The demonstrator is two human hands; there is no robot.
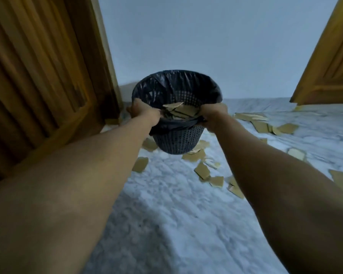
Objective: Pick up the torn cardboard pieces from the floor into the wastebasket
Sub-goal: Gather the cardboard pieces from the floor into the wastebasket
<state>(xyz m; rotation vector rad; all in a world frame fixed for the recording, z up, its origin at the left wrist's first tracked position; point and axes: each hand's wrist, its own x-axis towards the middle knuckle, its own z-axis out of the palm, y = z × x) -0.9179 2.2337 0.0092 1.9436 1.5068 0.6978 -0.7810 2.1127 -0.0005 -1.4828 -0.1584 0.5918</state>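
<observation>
A dark mesh wastebasket (177, 141) lined with a black bag hangs above the floor, held out in front of me. My left hand (142, 111) grips its near-left rim and my right hand (213, 115) grips its near-right rim. Several torn cardboard pieces (181, 111) lie inside the basket. More torn cardboard pieces (203, 171) are scattered on the marble floor below and to the right of it, with a cluster (262, 125) farther right.
A wooden door (38, 76) stands close on the left and another wooden panel (329, 62) at the upper right. A pale wall (196, 40) is straight ahead. The white marble floor (166, 224) stretches toward me.
</observation>
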